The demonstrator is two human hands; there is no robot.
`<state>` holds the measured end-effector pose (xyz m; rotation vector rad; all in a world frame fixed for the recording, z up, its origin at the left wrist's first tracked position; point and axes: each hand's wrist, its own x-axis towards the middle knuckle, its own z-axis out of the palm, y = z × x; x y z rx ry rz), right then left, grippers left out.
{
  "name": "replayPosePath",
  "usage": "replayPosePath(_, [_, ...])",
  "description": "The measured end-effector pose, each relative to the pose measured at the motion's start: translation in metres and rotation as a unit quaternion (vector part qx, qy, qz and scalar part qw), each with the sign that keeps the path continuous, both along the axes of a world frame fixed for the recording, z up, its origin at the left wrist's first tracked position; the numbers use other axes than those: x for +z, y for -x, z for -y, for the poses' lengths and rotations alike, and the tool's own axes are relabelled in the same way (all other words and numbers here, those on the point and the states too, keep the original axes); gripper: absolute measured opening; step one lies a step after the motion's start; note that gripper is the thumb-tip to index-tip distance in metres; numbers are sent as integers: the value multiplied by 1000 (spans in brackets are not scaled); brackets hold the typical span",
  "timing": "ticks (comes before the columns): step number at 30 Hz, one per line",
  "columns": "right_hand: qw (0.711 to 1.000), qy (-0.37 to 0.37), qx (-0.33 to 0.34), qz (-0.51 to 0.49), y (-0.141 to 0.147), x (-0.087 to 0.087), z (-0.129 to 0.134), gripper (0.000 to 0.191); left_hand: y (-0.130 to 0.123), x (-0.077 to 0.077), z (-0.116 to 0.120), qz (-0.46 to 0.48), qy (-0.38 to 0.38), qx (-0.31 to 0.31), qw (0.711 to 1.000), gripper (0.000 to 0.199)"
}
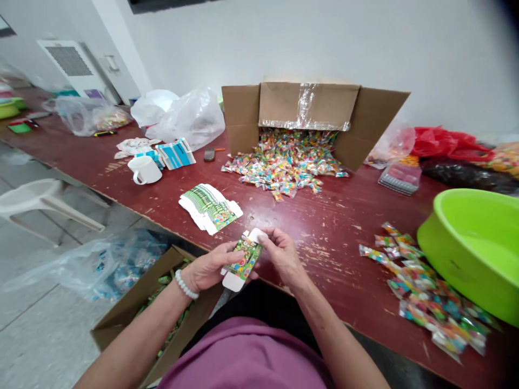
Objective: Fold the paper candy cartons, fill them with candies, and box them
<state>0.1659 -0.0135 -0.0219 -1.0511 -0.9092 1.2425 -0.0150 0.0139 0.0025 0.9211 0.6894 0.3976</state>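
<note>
A small green printed carton point(242, 260) with white end flaps is held above the table's front edge. My left hand point(214, 265), with a beaded bracelet at the wrist, grips the carton's left side, thumb on its printed face. My right hand point(281, 254) pinches the white flap at the carton's upper end. Just beyond lies a fanned stack of flat green and white cartons point(208, 208). Farther back, small wrapped candies point(287, 162) spill out of a large cardboard box point(310, 105) lying open towards me.
At right stands a green basin point(458, 248) beside loose wrapped candies point(433, 297). A white mug point(145, 169), plastic bags point(190, 116) and a brush point(209, 155) sit at left. Below the table edge is an open carton point(117, 319) with green packs; a white stool point(44, 200) stands left.
</note>
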Motion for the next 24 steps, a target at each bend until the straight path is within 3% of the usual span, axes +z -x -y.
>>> replayPosePath(2, [999, -6, 33, 7, -1, 12, 7, 23, -2, 1, 10, 85, 70, -79, 991, 55])
replayPosePath(5, [995, 1, 93, -40, 0, 23, 16, 28, -8, 0, 20, 147, 75, -109, 980, 53])
replayPosePath(10, [988, 5, 129, -86, 1, 29, 28, 43, -18, 2, 29, 119, -1, -62, 991, 57])
replayPosePath(15, [992, -17, 105, -69, -3, 29, 36, 61, -17, 8, 31, 76, -59, -34, 995, 68])
replayPosePath(21, [993, -24, 105, -48, -2, 26, 42, 47, -20, 16, 34, 86, -67, -15, 994, 66])
replayPosePath(24, [991, -30, 122, -54, -2, 28, 45, 49, -22, 18, 35, 67, -55, 13, 996, 58])
